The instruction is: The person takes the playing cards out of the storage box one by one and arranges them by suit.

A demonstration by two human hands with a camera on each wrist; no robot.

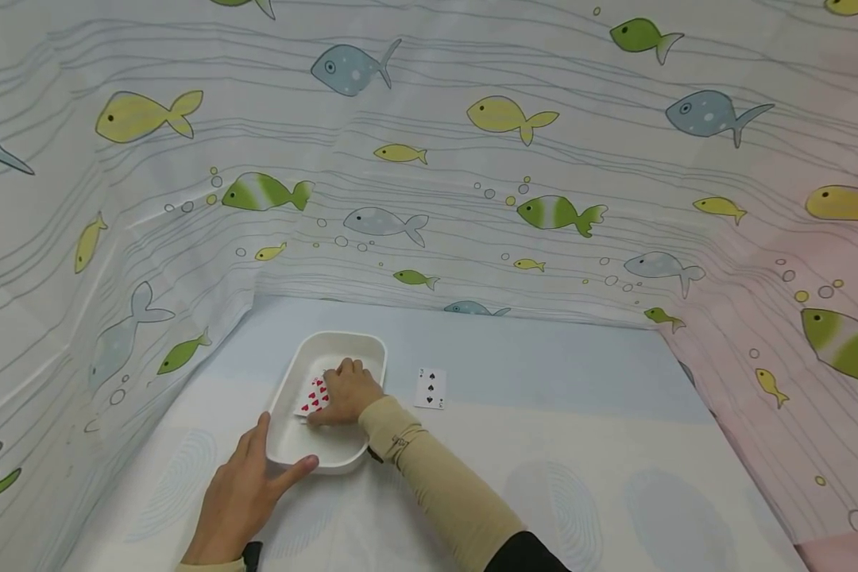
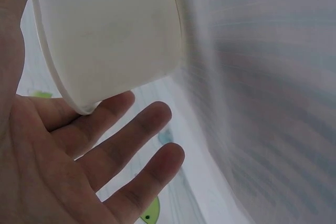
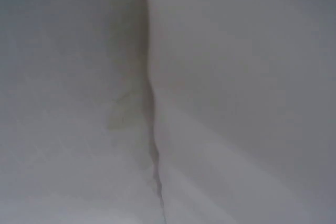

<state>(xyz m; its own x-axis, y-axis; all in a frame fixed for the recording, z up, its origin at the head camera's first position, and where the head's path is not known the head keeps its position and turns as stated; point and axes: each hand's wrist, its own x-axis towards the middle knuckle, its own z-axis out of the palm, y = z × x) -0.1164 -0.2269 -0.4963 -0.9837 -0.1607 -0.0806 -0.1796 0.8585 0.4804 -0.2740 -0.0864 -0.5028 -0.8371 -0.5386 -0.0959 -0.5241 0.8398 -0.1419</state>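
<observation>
A white rectangular tray (image 1: 279, 445) lies on the table, left of the middle. In the head view my left hand (image 1: 239, 488) rests at its near left corner, thumb along the near rim. From the left wrist, the fingers of my left hand (image 2: 100, 156) look extended, some touching the rim of the tray (image 2: 115, 30). Inside the tray, my right hand (image 1: 346, 395) grips a playing card (image 1: 313, 397) with red hearts, thumb at its near edge. Part of that card is hidden under the hand; whether others lie beneath cannot be told. The right wrist view shows no fingers.
A three of spades playing card (image 1: 430, 388) lies face up on the table, right of the tray. The pale tabletop (image 1: 579, 445) is bordered by fish-printed cloth walls (image 1: 457, 183) at the back and both sides.
</observation>
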